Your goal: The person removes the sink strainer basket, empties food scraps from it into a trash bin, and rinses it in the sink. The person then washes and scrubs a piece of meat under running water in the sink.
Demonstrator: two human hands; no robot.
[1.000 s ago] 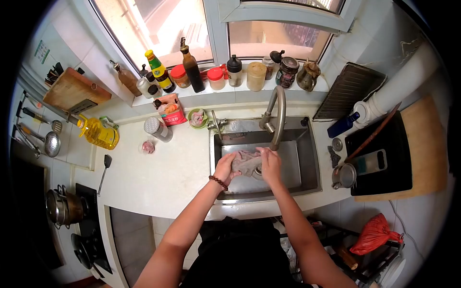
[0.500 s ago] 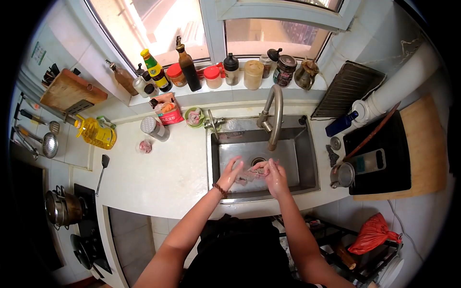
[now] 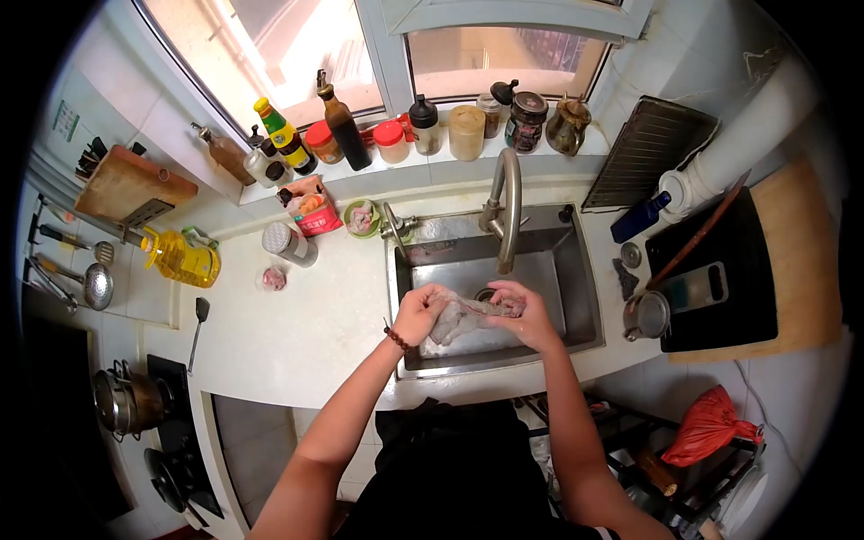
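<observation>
A limp, wet, grey-pink piece, maybe meat or skin [image 3: 457, 319], stretches between my hands over the steel sink [image 3: 589, 315]. My left hand [image 3: 423, 311], with a beaded bracelet at the wrist, pinches its left end. Curled round its right end is my right hand [image 3: 524, 315], fingers bent and thumb below. The curved faucet [image 3: 511, 211] stands behind and above my hands. Part of the drain [image 3: 486, 294] shows behind the piece. A green bowl [image 3: 363, 219] with pale pink bits sits at the sink's back left corner.
On the counter [image 3: 333, 333] are a shaker jar [image 3: 290, 243], a red packet [image 3: 315, 211], a small pinkish lump [image 3: 273, 279] and an oil bottle [image 3: 184, 259]. Bottles and jars line the sill. Right of the sink are a metal cup [image 3: 646, 315] and a black board [image 3: 738, 315].
The piece was bunched and blurred half a second ago; now it is spread out between my hands. My left hand has closed on its end. The camera view has shifted slightly.
</observation>
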